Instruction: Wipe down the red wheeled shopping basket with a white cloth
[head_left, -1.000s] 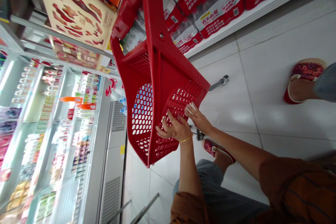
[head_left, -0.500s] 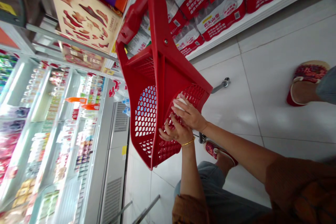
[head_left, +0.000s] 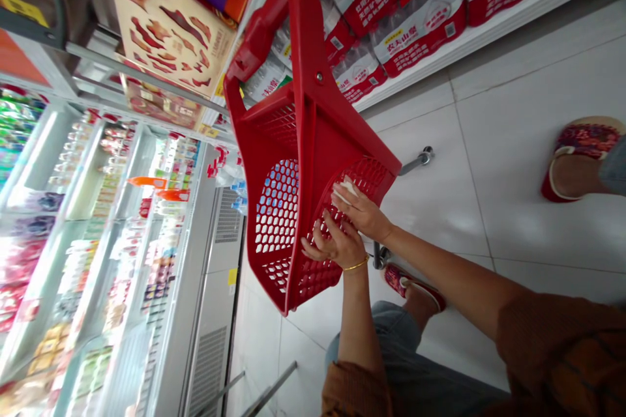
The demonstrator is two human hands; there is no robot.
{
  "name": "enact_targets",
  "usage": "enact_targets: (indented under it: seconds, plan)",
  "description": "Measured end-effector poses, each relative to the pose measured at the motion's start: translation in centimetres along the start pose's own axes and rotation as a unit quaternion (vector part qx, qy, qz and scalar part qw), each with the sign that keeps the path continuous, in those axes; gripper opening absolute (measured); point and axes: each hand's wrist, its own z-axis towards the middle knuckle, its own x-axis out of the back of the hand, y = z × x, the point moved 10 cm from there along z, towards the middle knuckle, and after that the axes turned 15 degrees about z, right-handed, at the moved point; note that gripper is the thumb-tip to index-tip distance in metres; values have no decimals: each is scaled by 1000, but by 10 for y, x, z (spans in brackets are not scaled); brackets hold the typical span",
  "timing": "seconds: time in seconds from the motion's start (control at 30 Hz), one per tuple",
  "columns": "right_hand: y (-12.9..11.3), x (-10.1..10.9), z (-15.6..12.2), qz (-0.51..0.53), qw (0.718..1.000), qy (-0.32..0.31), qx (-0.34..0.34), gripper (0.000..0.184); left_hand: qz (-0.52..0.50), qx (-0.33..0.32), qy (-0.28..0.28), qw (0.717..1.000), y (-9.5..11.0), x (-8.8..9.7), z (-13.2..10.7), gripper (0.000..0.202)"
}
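A red plastic shopping trolley basket [head_left: 313, 143] with perforated mesh walls and a long red handle [head_left: 259, 32] stands tilted in the middle of the view. My right hand [head_left: 360, 212] presses against its mesh wall, with its fingers closed on a small white item [head_left: 345, 190]. What the item is I cannot tell. My left hand [head_left: 332, 244], wearing a thin gold bangle, lies just below with its fingers curled on the same mesh. Whether it grips the mesh is unclear.
A lit refrigerated display case [head_left: 122, 241] full of packaged goods runs along the left. Shrink-wrapped Nongfu Spring water packs [head_left: 415, 19] are stacked at the top right. Metal trolley rods [head_left: 415, 161] sit beside the basket on white floor tiles [head_left: 489, 208]. My feet wear red slippers [head_left: 581, 156].
The whole view drifts slightly, leaving the basket a little further right. My right hand and the white item shift along the mesh, and my left fingers curl more.
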Motion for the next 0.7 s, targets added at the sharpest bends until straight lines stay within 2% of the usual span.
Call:
enact_targets:
  seconds: [0.2, 0.33, 0.47, 0.6, 0.7]
  plan:
    - [8, 8, -25, -34, 998, -2, -44, 60, -10, 6, -26, 1000, -2, -3, -1, 38]
    - [1, 11, -29, -30, 998, -1, -51, 56, -23, 21, -54, 998, -7, -9, -3, 42]
    - [-22, 8, -1, 4, 1000, 15, -16, 55, -6, 16, -40, 999, -6, -8, -4, 41]
    - [-40, -8, 44, 24, 999, -20, 23, 52, 7, 25, -35, 999, -6, -9, -3, 35]
    - [-40, -15, 61, 23, 997, -52, 44, 52, -11, 41, -45, 998, -8, -12, -3, 35]
